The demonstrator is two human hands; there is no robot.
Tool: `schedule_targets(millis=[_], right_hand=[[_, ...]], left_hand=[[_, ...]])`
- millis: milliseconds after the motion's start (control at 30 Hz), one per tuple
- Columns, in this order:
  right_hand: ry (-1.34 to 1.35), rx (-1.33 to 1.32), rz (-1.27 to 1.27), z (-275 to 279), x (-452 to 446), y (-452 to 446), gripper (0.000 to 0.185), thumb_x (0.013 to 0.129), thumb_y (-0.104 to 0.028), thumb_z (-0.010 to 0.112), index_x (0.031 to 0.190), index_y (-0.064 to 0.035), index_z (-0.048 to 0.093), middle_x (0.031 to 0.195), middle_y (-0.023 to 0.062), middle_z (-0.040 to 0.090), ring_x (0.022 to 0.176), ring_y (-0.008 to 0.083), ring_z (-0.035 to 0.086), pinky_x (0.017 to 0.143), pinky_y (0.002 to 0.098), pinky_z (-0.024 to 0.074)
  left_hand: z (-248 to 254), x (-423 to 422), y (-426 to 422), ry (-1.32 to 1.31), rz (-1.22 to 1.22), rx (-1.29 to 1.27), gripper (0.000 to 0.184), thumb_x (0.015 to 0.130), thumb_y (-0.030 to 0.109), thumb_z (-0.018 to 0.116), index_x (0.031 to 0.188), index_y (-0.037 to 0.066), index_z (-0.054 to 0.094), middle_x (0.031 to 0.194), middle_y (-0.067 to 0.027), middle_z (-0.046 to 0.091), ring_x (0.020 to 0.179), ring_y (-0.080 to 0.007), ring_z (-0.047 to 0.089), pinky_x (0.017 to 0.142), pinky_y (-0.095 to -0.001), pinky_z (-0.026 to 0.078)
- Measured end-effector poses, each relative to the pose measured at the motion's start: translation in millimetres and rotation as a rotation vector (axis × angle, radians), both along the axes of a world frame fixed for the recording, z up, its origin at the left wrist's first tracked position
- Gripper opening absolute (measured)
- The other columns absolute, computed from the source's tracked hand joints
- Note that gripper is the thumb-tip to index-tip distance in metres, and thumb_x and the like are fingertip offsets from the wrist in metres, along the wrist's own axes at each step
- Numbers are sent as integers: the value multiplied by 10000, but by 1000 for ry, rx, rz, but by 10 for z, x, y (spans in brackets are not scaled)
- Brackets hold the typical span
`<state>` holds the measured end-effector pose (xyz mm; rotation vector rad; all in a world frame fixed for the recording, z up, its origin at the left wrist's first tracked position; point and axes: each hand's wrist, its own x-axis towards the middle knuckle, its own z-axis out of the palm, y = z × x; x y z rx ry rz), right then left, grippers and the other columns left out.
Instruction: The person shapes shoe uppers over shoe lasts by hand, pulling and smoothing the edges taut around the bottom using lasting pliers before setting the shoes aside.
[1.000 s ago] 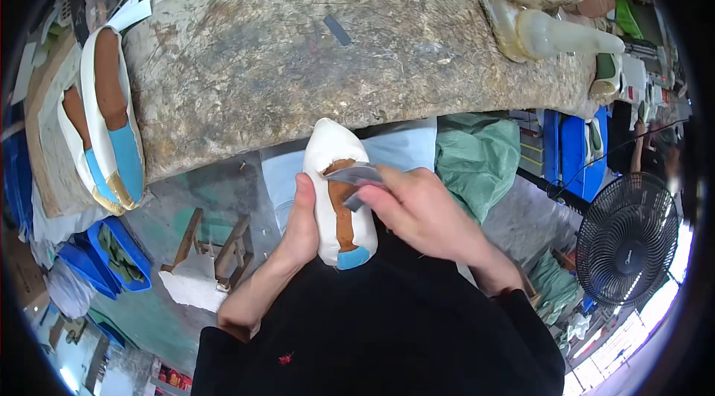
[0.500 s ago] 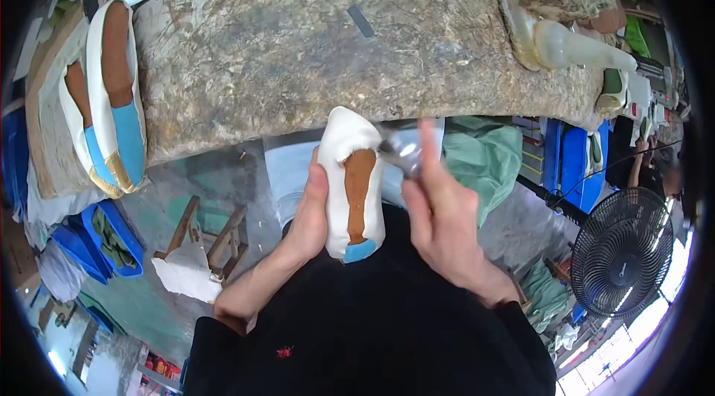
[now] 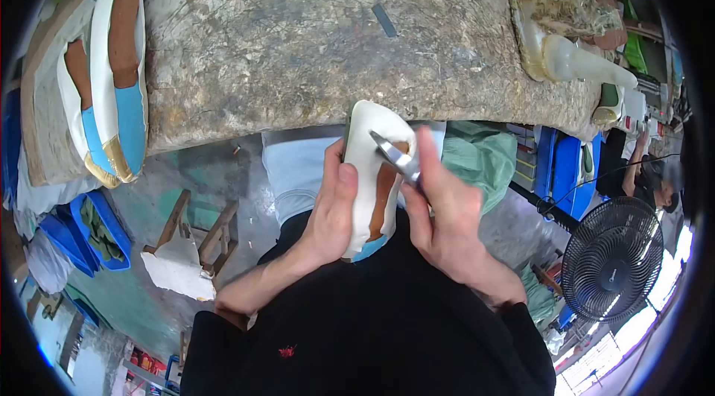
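A white shoe piece [image 3: 365, 176] with a brown middle strip and a blue end is held in front of my body, its rounded tip near the table's edge and its side turned partly up. My left hand [image 3: 335, 210] is wrapped round its left side, thumb on the white surface. In my right hand [image 3: 443, 206] is a metal tool [image 3: 395, 154], like pincers or pliers, whose pointed end lies over the white upper part. Two similar white shoes [image 3: 112, 83] with brown and blue insides and gold ends lie at the table's left.
A worn, stained table [image 3: 298, 46] spans the top, with a small dark strip [image 3: 384, 20] on it. A cloudy bottle-shaped object [image 3: 581, 61] lies at the right. Below are a wooden stool [image 3: 179, 265], blue bins [image 3: 100, 236], green cloth [image 3: 480, 165] and a fan [image 3: 612, 258]. Another person [image 3: 659, 180] is far right.
The shoe piece has moved right and turned onto its side a little. My right hand swung the tool away from the piece, then brought it back over the white part. The view has shifted slightly.
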<state>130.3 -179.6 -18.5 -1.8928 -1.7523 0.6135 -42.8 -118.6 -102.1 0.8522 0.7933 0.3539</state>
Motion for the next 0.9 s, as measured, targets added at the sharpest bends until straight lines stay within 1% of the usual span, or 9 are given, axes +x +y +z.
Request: schedule_targets(millis=[133,167,300,367,500,600,700,767,900], right_hand=[[204,334,-244,-145,-95,-101,719,961,44,676,1618,86,389,871,161,722,671,249,683,654,332,551],[-140,275,-14,-134,43,-68,725,1008,17,626,1658,83,313,826,124,710,686,173,667,650,306,540],[339,238,-329,-70,-52,-88,755,954,78,642,1652,56,355,809,135,694,643,220,681,638,314,530],[-99,196,-21,-91,88,22,766,966,75,609,1680,7,338,800,117,690,651,166,656,643,308,524],[349,38,-242,126,255,302,697,989,-37,683,1644,-106,455,972,162,747,793,358,737,679,432,579],[-237,243,-203,9,580,775,648,1002,-157,654,1627,-170,482,800,130,639,663,361,667,586,474,543],[-175,185,-274,-181,764,1028,521,993,-166,691,1499,-90,592,1152,224,698,963,413,720,820,481,606],[-7,607,-292,-105,729,753,517,977,-156,708,1466,-31,596,1374,233,625,1152,413,687,938,477,594],[1092,197,-174,-235,523,-397,847,973,-289,795,1675,-62,378,1692,167,424,1535,315,438,1185,439,441]], left_hand=[[-28,-17,38,-15,-27,66,811,1137,651,285,1591,-21,258,1440,-197,544,1280,-253,589,1083,-390,478],[-38,-30,37,-21,-38,36,815,1136,652,291,1590,-24,259,1449,-198,541,1288,-254,584,1088,-390,473],[-68,-19,53,-13,-20,110,813,1135,651,299,1586,-24,267,1437,-193,544,1277,-248,582,1088,-389,469],[-89,-65,8,-9,-17,69,791,1139,634,324,1580,-21,284,1449,-186,531,1316,-243,547,1117,-382,443],[-227,-227,-41,-3,17,-61,724,1086,427,625,1617,29,335,1480,-109,530,1346,-197,517,1153,-374,421],[-135,-252,99,68,99,-200,659,1022,494,656,1467,20,552,1232,-94,683,1062,-205,699,907,-367,592],[74,-33,159,-165,293,-298,813,1016,655,544,1580,83,420,1305,-125,643,1039,-315,700,853,-535,642],[186,94,245,-456,235,-178,839,1027,661,528,1609,79,369,1321,-139,599,1053,-332,669,912,-538,619],[451,505,190,-631,341,60,906,1040,698,478,1616,18,317,1397,-194,533,1264,-372,580,1140,-476,464]])
